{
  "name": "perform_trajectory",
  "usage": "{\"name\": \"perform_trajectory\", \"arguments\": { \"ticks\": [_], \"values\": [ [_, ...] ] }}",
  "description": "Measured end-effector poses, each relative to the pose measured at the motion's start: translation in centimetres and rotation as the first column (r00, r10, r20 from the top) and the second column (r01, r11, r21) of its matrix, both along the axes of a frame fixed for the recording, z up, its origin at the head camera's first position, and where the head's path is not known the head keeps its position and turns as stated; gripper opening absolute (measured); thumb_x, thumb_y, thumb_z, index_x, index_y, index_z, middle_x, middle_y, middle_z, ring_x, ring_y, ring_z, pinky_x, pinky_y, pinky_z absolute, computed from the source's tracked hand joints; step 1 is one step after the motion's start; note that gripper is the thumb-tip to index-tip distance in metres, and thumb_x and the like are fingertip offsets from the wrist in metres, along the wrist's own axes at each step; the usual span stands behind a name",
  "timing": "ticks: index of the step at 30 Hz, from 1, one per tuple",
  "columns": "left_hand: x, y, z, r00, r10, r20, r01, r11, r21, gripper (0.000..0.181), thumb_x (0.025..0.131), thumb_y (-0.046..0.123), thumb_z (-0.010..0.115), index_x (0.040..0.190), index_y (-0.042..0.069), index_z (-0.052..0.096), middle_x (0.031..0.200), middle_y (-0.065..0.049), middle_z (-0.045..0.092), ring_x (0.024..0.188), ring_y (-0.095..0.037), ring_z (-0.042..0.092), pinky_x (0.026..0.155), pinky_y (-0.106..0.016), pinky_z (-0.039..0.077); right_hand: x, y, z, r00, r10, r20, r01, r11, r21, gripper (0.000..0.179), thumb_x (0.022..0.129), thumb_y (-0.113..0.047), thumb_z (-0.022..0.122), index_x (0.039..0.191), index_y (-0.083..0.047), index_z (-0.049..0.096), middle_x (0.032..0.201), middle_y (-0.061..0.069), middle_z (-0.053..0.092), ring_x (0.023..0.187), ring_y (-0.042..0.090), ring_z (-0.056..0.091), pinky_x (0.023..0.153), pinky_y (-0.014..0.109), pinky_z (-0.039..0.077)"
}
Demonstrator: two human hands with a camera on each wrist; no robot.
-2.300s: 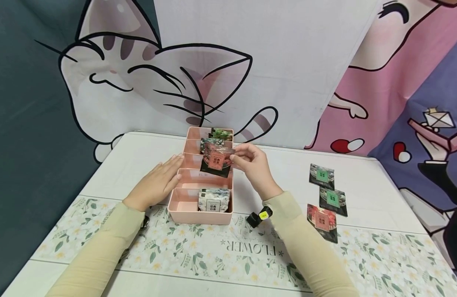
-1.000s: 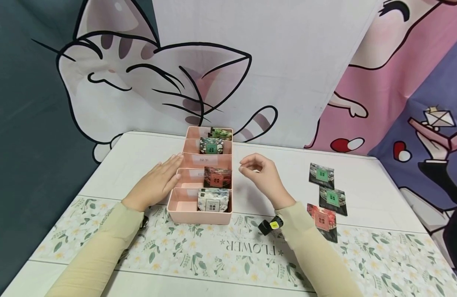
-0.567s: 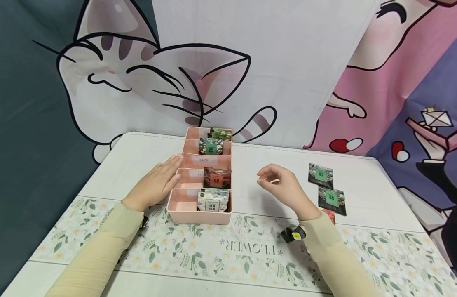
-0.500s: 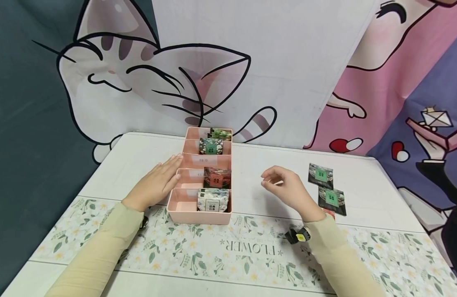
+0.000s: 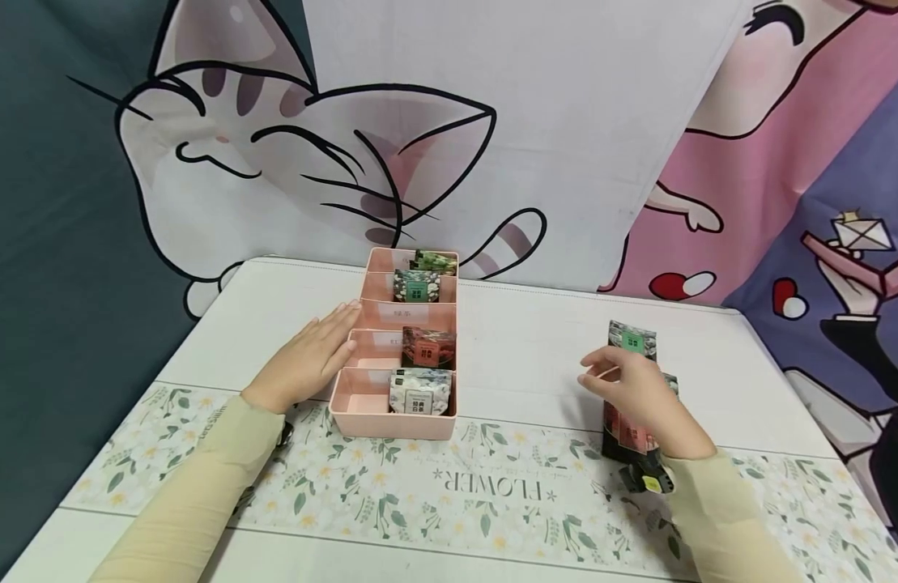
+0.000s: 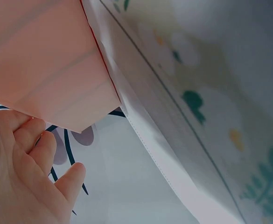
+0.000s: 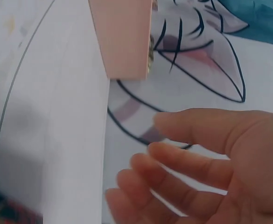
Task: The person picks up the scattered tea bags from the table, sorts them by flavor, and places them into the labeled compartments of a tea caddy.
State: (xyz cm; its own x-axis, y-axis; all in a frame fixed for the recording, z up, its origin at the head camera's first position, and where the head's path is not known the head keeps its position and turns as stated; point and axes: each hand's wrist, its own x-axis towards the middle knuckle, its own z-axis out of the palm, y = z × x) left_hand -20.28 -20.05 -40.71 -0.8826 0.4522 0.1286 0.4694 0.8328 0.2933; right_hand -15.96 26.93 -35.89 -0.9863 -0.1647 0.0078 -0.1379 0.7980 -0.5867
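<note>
My left hand (image 5: 303,360) rests with straight fingers against the left side of a pink divided box (image 5: 390,427). In the left wrist view, its fingers (image 6: 33,135) lie along the box's wall. My right hand (image 5: 641,397) hovers at the right, fingers loosely bent and nothing between them, as the right wrist view also shows. Beneath and around it lie a red tea sachet (image 5: 631,429), a green-labelled sachet (image 5: 633,338) and another green-labelled sachet (image 5: 670,382), mostly hidden by the hand. Inside the box stand a red sachet (image 5: 428,350), white sachets (image 5: 421,394) and green ones (image 5: 417,286).
The box's middle compartment (image 5: 412,312) shows only a paper label. A white tablecloth (image 5: 521,364) with a flower-print band covers the table. A cartoon backdrop (image 5: 565,146) hangs directly behind. Each wrist wears a small black camera (image 5: 647,476).
The red sachet my right hand held went into the box's second compartment from the front. The right hand, having let go, moved right to above the loose sachets. The left hand stayed put.
</note>
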Motion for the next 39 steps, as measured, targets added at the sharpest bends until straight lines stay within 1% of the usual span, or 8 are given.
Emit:
{"name": "perform_trajectory", "arguments": {
  "ticks": [6,9,14,20,24,29,35,39],
  "values": [
    [0.0,0.0,-0.1,1.0,0.003,0.004,-0.003,1.0,-0.002,0.061,0.111,0.032,0.038,0.161,0.003,0.02,0.167,-0.013,0.02,0.154,-0.033,0.018,0.123,-0.057,0.018,0.7,2.3,0.3,0.991,-0.064,0.119,0.058,0.997,0.057,0.034,0.094,-0.021,0.073,0.115,0.005,0.067,0.094,0.011,0.072,0.078,0.024,0.07,0.063,0.035,0.056],
    [0.0,0.0,-0.1,1.0,0.004,0.006,-0.004,1.0,0.0,0.061,0.111,0.032,0.038,0.162,0.004,0.02,0.168,-0.012,0.02,0.154,-0.032,0.017,0.123,-0.056,0.017,0.9,3.3,0.4,0.98,-0.093,0.178,0.077,0.992,0.096,0.037,0.095,-0.024,0.072,0.115,0.007,0.065,0.093,0.013,0.071,0.074,0.024,0.068,0.062,0.039,0.055],
    [-0.1,0.1,-0.2,1.0,0.002,0.002,-0.002,1.0,-0.002,0.061,0.11,0.033,0.038,0.162,0.004,0.02,0.168,-0.012,0.02,0.154,-0.031,0.017,0.123,-0.056,0.018,1.1,5.0,0.5,0.964,-0.144,0.224,0.107,0.98,0.167,0.038,0.095,-0.028,0.072,0.11,0.007,0.066,0.097,0.019,0.07,0.078,0.026,0.066,0.067,0.046,0.056],
    [0.0,0.1,-0.2,1.0,0.001,0.003,-0.001,1.0,0.001,0.061,0.11,0.032,0.039,0.161,0.003,0.02,0.167,-0.013,0.02,0.154,-0.032,0.017,0.123,-0.057,0.018,1.3,6.4,0.2,0.944,-0.195,0.265,0.138,0.966,0.219,0.04,0.094,-0.029,0.071,0.106,0.009,0.066,0.098,0.024,0.069,0.074,0.026,0.065,0.063,0.044,0.056],
    [0.0,0.1,-0.2,1.0,0.004,0.003,-0.004,1.0,0.0,0.061,0.11,0.032,0.039,0.161,0.004,0.02,0.167,-0.012,0.02,0.154,-0.032,0.017,0.123,-0.057,0.018,1.4,6.9,-0.3,0.925,-0.223,0.306,0.146,0.956,0.255,0.037,0.092,-0.03,0.072,0.097,0.006,0.067,0.089,0.018,0.065,0.07,0.023,0.06,0.061,0.04,0.053],
    [0.0,0.0,-0.2,1.0,0.005,0.003,-0.004,1.0,-0.001,0.061,0.11,0.032,0.039,0.162,0.004,0.02,0.168,-0.012,0.019,0.154,-0.032,0.017,0.123,-0.057,0.018,1.7,7.1,-1.1,0.905,-0.236,0.354,0.152,0.956,0.25,0.036,0.088,-0.033,0.078,0.087,0.001,0.068,0.08,0.011,0.062,0.062,0.021,0.06,0.059,0.037,0.05],
    [0.0,0.1,-0.1,1.0,0.008,0.007,-0.008,1.0,0.0,0.061,0.11,0.032,0.039,0.162,0.004,0.02,0.168,-0.012,0.019,0.154,-0.032,0.017,0.123,-0.057,0.017,2.0,7.5,-1.9,0.902,-0.227,0.366,0.144,0.96,0.241,0.036,0.088,-0.032,0.078,0.069,-0.008,0.061,0.055,-0.001,0.047,0.052,0.016,0.048,0.054,0.031,0.04],
    [-0.1,0.1,-0.1,1.0,0.007,0.005,-0.007,1.0,0.002,0.061,0.11,0.031,0.039,0.161,0.004,0.02,0.168,-0.012,0.019,0.154,-0.032,0.017,0.123,-0.057,0.018,2.0,7.8,-2.3,0.903,-0.228,0.363,0.145,0.959,0.242,0.038,0.088,-0.033,0.078,0.065,-0.009,0.059,0.052,-0.002,0.047,0.05,0.016,0.047,0.053,0.031,0.039]
  ]
}}
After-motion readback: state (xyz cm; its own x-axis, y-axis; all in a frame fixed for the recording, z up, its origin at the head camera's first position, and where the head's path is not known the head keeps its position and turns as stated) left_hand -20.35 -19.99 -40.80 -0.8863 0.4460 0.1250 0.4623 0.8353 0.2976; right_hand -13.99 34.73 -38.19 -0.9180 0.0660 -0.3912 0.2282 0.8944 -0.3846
